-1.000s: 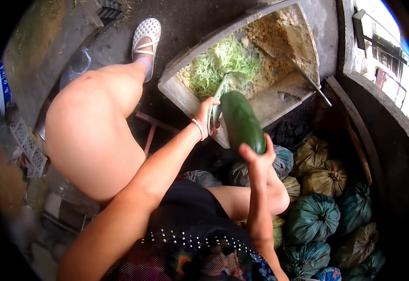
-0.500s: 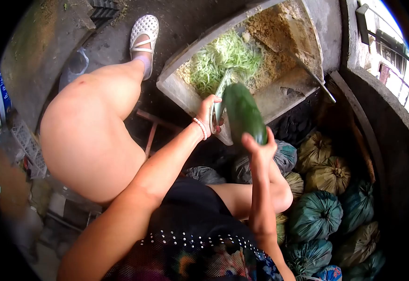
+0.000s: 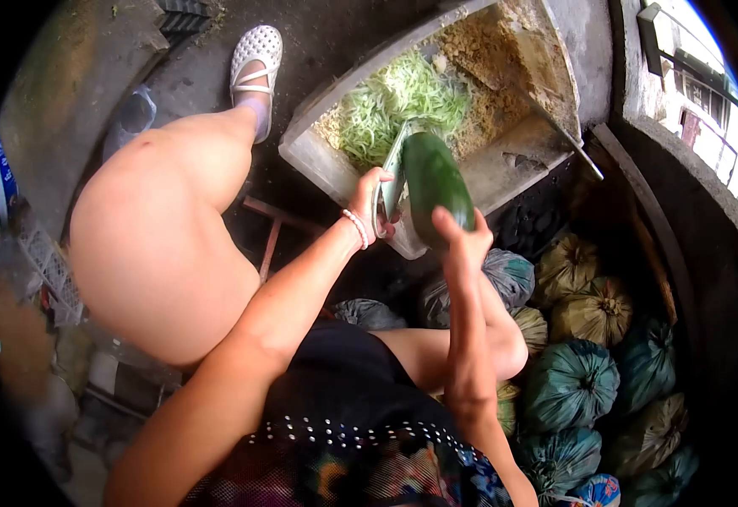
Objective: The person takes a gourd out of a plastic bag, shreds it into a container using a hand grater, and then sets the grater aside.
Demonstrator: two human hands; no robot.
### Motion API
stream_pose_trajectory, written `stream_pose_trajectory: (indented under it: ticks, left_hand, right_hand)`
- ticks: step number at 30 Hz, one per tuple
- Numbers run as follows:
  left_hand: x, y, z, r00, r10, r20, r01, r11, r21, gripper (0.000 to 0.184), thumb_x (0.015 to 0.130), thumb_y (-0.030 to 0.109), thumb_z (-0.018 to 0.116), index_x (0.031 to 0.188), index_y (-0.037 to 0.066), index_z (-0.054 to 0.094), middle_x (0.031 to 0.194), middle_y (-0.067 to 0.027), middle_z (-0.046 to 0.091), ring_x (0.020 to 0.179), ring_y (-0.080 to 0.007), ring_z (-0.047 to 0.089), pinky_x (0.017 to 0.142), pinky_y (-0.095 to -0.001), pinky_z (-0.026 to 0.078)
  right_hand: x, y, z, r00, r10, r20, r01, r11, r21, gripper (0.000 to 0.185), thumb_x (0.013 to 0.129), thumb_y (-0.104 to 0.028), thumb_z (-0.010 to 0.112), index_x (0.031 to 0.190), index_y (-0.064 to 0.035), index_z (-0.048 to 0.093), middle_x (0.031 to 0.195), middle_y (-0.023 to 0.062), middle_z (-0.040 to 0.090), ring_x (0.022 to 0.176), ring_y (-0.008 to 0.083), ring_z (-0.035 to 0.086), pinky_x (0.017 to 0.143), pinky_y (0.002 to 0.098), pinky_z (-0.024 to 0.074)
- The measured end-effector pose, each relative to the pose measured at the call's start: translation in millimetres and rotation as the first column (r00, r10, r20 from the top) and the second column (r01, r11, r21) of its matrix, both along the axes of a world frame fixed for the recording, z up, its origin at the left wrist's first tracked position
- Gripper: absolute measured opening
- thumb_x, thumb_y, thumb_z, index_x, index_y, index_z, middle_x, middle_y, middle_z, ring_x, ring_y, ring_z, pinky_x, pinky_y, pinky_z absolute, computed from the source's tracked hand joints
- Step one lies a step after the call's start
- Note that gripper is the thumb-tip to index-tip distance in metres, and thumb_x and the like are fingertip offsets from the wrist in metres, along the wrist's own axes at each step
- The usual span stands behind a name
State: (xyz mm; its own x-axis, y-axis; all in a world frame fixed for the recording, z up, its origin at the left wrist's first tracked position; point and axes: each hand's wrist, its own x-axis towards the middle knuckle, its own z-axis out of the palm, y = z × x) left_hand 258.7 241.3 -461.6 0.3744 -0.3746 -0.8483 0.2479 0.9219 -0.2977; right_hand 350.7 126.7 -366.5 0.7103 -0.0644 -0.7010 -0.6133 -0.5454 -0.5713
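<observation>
My left hand (image 3: 366, 203), a beaded bracelet at its wrist, is closed around the handle of a flat, pale grater (image 3: 393, 177). The grater slants down over the near wall of a grey trough (image 3: 322, 164). A large dark green zucchini (image 3: 436, 182) is gripped at its near end by my right hand (image 3: 468, 240). Its side lies along the grater; whether they touch I cannot tell. Beyond the grater's far tip, a heap of pale green shreds (image 3: 403, 97) fills the trough's left part.
Yellowish crumbly feed (image 3: 491, 51) covers the trough's far right part. A metal-handled tool (image 3: 567, 139) leans over its right wall. Several tied sacks (image 3: 571, 384) crowd the floor at my right, by a low wall. A reddish metal bar (image 3: 273, 241) stands below my left knee.
The zucchini and my right hand have moved slightly up and away from me along the grater. My left hand stays on the grater with little shift.
</observation>
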Motion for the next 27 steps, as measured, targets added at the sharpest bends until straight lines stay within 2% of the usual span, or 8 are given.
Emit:
stream_pose_trajectory:
  ticks: [2,4,9,12,13,16,23,27]
  left_hand:
    - [0,3,-3,0.991,-0.114,0.074,0.111,0.993,0.048,0.045,0.070,0.052,0.058,0.096,0.016,0.059,0.074,-0.0037,0.054,0.061,-0.0171,0.051,0.046,-0.0331,0.037]
    - [2,4,-3,0.992,-0.124,0.026,0.122,0.990,0.069,0.043,0.070,0.052,0.057,0.092,0.016,0.059,0.071,-0.0033,0.054,0.059,-0.0170,0.050,0.045,-0.0323,0.035]
    - [17,16,21,0.999,-0.017,-0.036,0.018,1.000,0.013,0.034,0.071,0.051,0.059,0.078,0.018,0.062,0.065,0.0035,0.059,0.050,-0.0114,0.054,0.039,-0.0276,0.031]
    - [8,4,10,0.997,-0.025,-0.073,0.024,1.000,-0.008,0.035,0.071,0.052,0.057,0.077,0.018,0.061,0.063,0.0041,0.058,0.050,-0.0107,0.053,0.039,-0.0273,0.029]
    - [-5,0,-9,0.997,-0.037,0.067,0.039,0.999,-0.022,0.049,0.071,0.053,0.056,0.102,0.015,0.059,0.082,-0.0003,0.059,0.063,-0.0175,0.054,0.049,-0.0318,0.037]
    - [2,5,-2,0.990,-0.139,0.023,0.138,0.989,0.061,0.045,0.071,0.051,0.057,0.098,0.015,0.058,0.077,-0.0019,0.056,0.057,-0.0179,0.051,0.044,-0.0328,0.035]
    - [16,12,18,1.000,-0.016,-0.016,0.016,1.000,0.003,0.033,0.070,0.051,0.058,0.077,0.018,0.062,0.065,0.0025,0.058,0.050,-0.0112,0.049,0.039,-0.0269,0.029]
    - [-2,0,-10,0.996,-0.025,0.084,0.023,0.999,0.024,0.051,0.069,0.052,0.057,0.104,0.016,0.061,0.080,-0.0008,0.059,0.063,-0.0176,0.052,0.047,-0.0326,0.034]
  right_hand:
    - [17,7,-19,0.980,-0.183,-0.075,0.184,0.983,0.007,0.045,0.066,-0.011,0.084,0.101,0.0076,0.063,0.087,0.0100,0.066,0.073,0.0166,0.062,0.073,0.0300,0.0516]
    - [11,-5,-2,0.996,-0.093,-0.004,0.093,0.991,0.093,0.046,0.067,-0.012,0.083,0.102,0.0082,0.062,0.088,0.0100,0.066,0.075,0.0165,0.062,0.072,0.0295,0.0514]
    - [-21,-5,100,0.988,0.154,-0.015,-0.152,0.983,0.104,0.086,0.057,-0.022,0.085,0.126,0.0146,0.050,0.112,0.0205,0.064,0.103,0.0280,0.064,0.096,0.0348,0.0455]
    - [-22,11,63,0.983,0.177,0.038,-0.173,0.981,-0.082,0.075,0.061,-0.017,0.085,0.122,0.0137,0.054,0.106,0.0169,0.065,0.095,0.0225,0.063,0.089,0.0316,0.0474]
    - [-11,5,30,0.984,0.176,-0.002,-0.175,0.981,-0.080,0.060,0.066,-0.012,0.083,0.115,0.0127,0.057,0.099,0.0140,0.066,0.085,0.0188,0.062,0.080,0.0309,0.0497]
    - [12,-3,-27,0.996,-0.094,-0.006,0.095,0.995,0.014,0.048,0.065,-0.015,0.086,0.101,0.0073,0.063,0.086,0.0085,0.066,0.077,0.0151,0.059,0.072,0.0284,0.0489]
    - [-27,-8,100,0.977,0.212,0.026,-0.213,0.977,0.032,0.083,0.057,-0.026,0.088,0.121,0.0136,0.053,0.110,0.0173,0.064,0.098,0.0242,0.064,0.091,0.0339,0.0477]
    - [-9,1,31,0.996,0.086,-0.004,-0.086,0.996,-0.004,0.061,0.063,-0.020,0.085,0.110,0.0098,0.060,0.095,0.0120,0.067,0.083,0.0187,0.062,0.079,0.0311,0.0497]
